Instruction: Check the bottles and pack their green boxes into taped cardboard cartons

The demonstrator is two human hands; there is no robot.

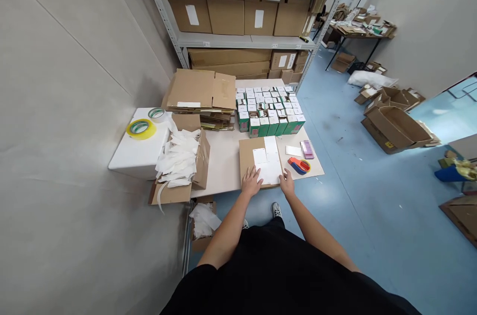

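Observation:
A flat cardboard box [245, 156] lies near the front edge of the table, with white paper sheets [270, 168] on its top. My left hand [251, 182] rests palm down on the box's lower left part, fingers spread over cardboard and paper. At the box's lower right edge, my right hand [286, 183] grips the side, thumb toward the paper; its other fingertips are partly hidden. Just right of the box sits a red and blue tape dispenser [299, 166]. Behind that are a small white card [293, 151] and a purple packet [307, 149], blurred out.
Rows of green and white small boxes [274, 126] stand behind. Flattened cartons [192, 89] are stacked at back left. An open carton [201, 161] overflows with white paper strips [179, 158]. Tape rolls [140, 129] lie on a white box [137, 153]. Shelving [238, 40] stands beyond the table.

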